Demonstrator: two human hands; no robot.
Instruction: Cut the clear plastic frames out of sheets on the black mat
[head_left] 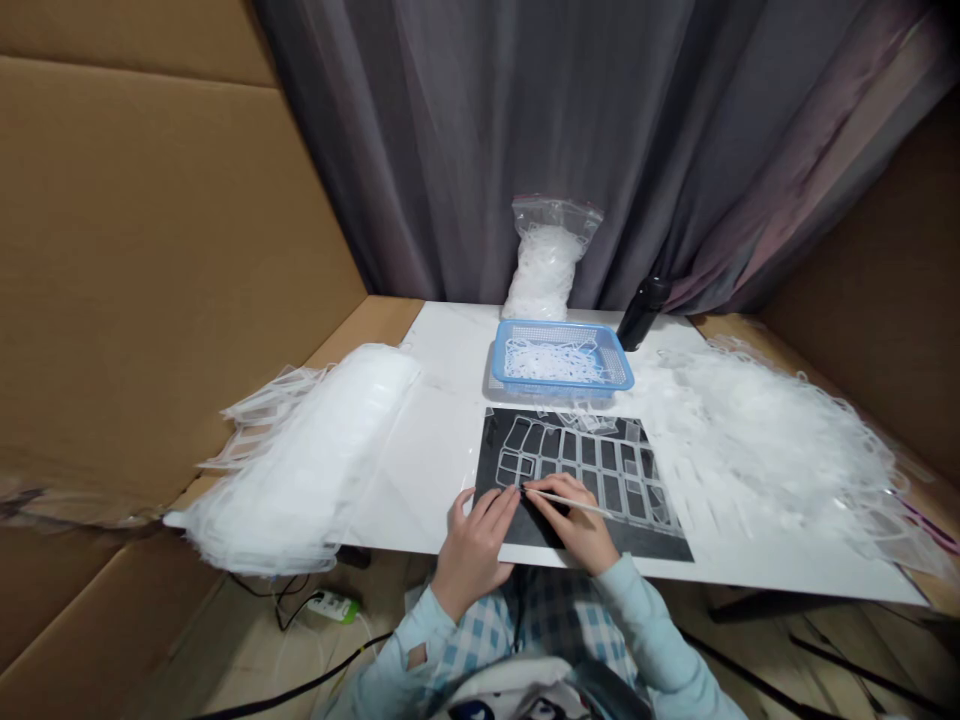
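A black mat [525,525] lies at the front edge of the white table [442,440]. On it rests a clear sheet of rectangular frames [581,465]. My left hand [476,545] lies flat on the mat's near left corner, fingers stretched out and pressing down. My right hand [577,520] is closed round a thin pale stick [581,505], held like a pen. The stick's tip touches the sheet's near left part, just beside my left fingertips.
A blue basket [561,358] of white scraps stands behind the mat. A clear bag [544,265] of white pieces and a black bottle [643,312] stand at the back. Stacked clear sheets [300,460] lie left, a loose white pile [765,450] right. Cardboard walls enclose both sides.
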